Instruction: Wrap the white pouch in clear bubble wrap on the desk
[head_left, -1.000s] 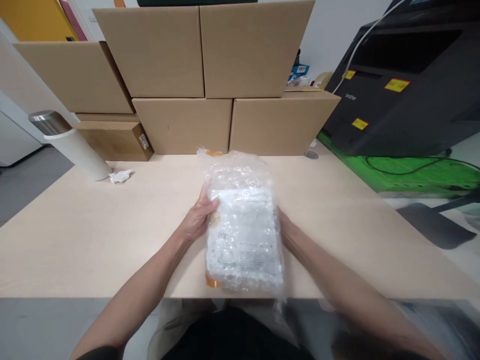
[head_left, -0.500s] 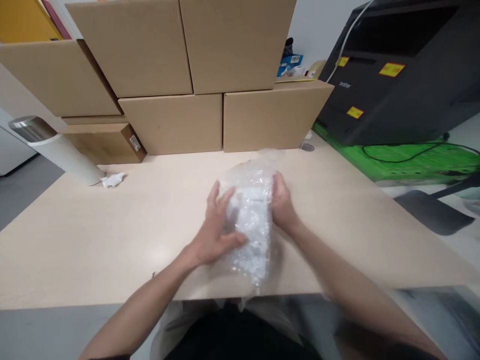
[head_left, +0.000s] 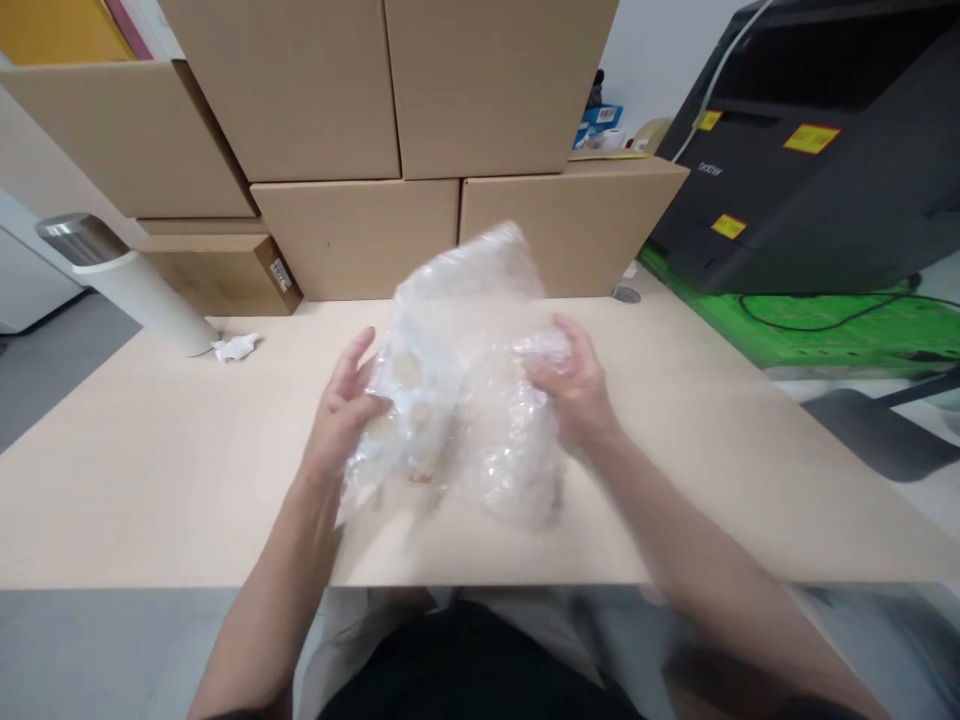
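Note:
A sheet of clear bubble wrap (head_left: 495, 430) is spread open above the table, blurred by motion. At its left side is a pale, flat packet (head_left: 420, 385) with round yellowish spots and a small reddish mark; what it is I cannot make out. My left hand (head_left: 337, 410) grips the packet's left edge, thumb in front and fingers partly behind, with some clear plastic there too. Bunched in my right hand (head_left: 577, 390) is the right side of the bubble wrap, between thumb and fingers.
Cardboard boxes (head_left: 360, 240) are stacked along the table's back edge. A white bottle with a metal lid (head_left: 142, 295) stands at the left beside a crumpled tissue (head_left: 236, 347). To the right, a black printer (head_left: 795, 200) sits over a green surface (head_left: 750, 325).
The wrapped bundle has been opened out sideways, showing the spotted packet. My left hand has moved left with the packet's edge, and my right hand has shifted slightly right with the wrap.

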